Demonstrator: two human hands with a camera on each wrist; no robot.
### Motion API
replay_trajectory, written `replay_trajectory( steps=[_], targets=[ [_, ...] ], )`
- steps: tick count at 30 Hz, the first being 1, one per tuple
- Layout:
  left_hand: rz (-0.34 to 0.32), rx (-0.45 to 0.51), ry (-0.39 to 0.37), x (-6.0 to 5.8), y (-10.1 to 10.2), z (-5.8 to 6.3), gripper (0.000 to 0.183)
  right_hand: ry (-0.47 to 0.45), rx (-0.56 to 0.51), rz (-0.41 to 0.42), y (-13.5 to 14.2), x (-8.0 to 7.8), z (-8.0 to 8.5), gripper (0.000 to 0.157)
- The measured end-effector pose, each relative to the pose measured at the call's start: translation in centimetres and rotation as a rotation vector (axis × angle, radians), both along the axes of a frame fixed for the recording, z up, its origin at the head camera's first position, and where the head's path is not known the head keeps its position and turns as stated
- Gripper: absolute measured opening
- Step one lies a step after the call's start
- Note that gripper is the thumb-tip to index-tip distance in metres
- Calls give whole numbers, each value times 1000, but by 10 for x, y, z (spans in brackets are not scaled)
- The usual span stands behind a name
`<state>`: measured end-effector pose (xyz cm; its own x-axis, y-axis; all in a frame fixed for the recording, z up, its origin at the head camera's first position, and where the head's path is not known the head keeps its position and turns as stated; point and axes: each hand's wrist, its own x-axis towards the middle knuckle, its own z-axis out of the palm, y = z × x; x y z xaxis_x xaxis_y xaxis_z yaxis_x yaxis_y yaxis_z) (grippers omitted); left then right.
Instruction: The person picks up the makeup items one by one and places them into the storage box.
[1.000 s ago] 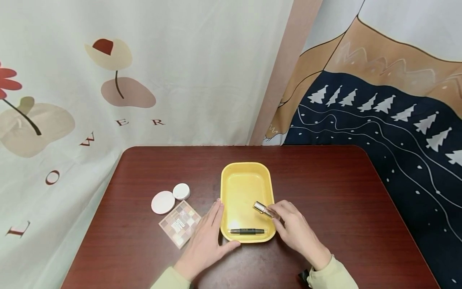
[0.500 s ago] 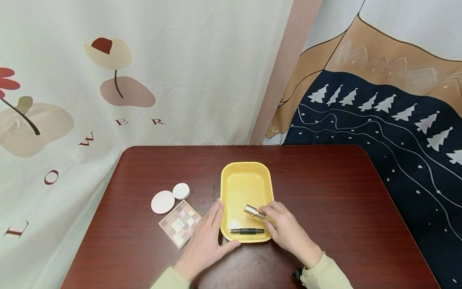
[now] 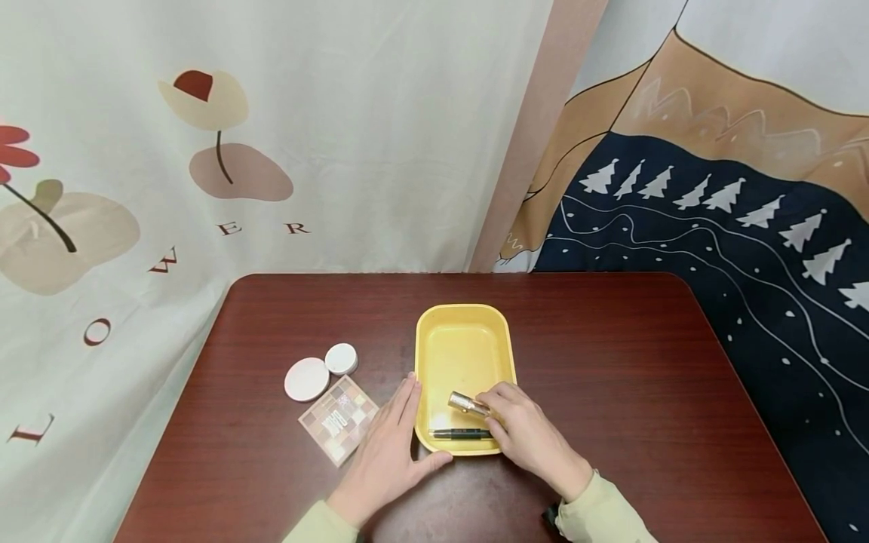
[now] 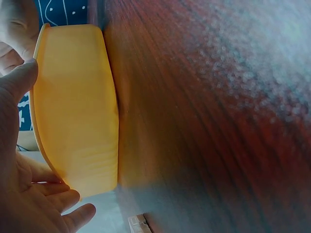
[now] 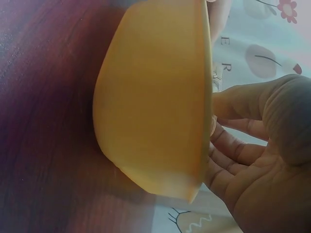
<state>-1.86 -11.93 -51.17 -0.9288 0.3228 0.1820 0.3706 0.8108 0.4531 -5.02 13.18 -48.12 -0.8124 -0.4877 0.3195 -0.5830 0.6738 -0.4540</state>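
Between my hands on the table stands a yellow tray [image 3: 463, 354]. My left hand [image 3: 382, 456] rests along the tray's left side with straight fingers, its thumb at the near rim; the left wrist view has the yellow wall under this hand. Over the tray's right half, my right hand [image 3: 536, 437] pinches a shiny gold lipstick tube [image 3: 465, 403] by its right end, which the fingers hide. A dark pen-like stick [image 3: 462, 434] lies across the near end of the tray, its right tip covered by the right hand.
Left of the tray lie an eyeshadow palette [image 3: 338, 420], a white round compact [image 3: 307, 379] and a smaller white round container [image 3: 342, 359]. The dark red wooden table [image 3: 611, 339] meets printed curtains [image 3: 380, 151] at its far edge.
My right hand has moved left and slightly nearer with the lipstick tube, carrying it from the tray's right rim further over the inside. The left hand has stayed in place.
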Motion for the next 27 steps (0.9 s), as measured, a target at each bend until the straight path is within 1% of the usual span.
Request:
replay_trajectory(
  steps=[3,9,20,22,27],
  targets=[
    [-1,-2,3,0,0,0,112,1,-1,11,-2,-1,-2,28],
    [-5,-1,8,0,0,1,112,-14,35,33,-5,-2,-5,28],
    [3,-7,9,-1,0,0,112,-84,83,43,-12,-2,-9,25],
    [5,-3,9,-1,1,0,112,-83,93,45,-14,-2,-9,24],
    [7,8,10,0,1,0,112,-41,104,70,-18,-2,-13,21]
  ],
)
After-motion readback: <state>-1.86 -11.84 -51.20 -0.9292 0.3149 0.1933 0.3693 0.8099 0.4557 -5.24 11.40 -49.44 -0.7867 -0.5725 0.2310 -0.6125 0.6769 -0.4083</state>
